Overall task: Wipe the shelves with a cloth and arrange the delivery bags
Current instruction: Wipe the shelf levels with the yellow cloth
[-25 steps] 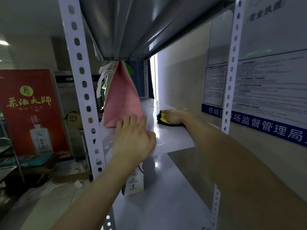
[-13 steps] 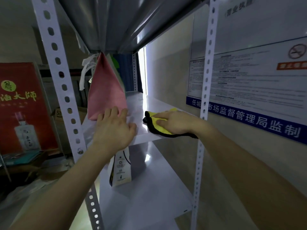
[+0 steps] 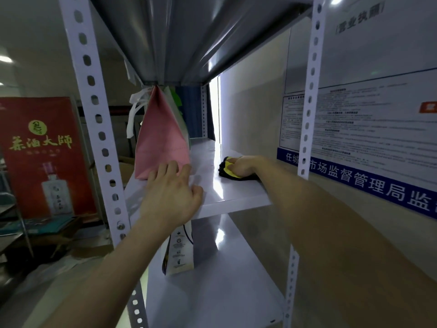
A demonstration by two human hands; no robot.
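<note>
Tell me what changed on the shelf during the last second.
The right hand slid the cloth toward the shelf's front edge, then pushed it back deeper, where it is now. The left hand stayed flat against the base of the pink bag, which did not move. Nothing was grasped or released.

Compared with half a second ago, the right hand [image 3: 243, 165] sits deeper on the shelf [image 3: 236, 192], away from the front edge. The cloth [image 3: 228, 168] under it now lies farther back, close to the wall side. A second ago it was at a similar depth. The left hand [image 3: 170, 195] now lies flatter on the front edge, fingers [image 3: 165, 169] touching the base of the pink bag [image 3: 160, 136].
</note>
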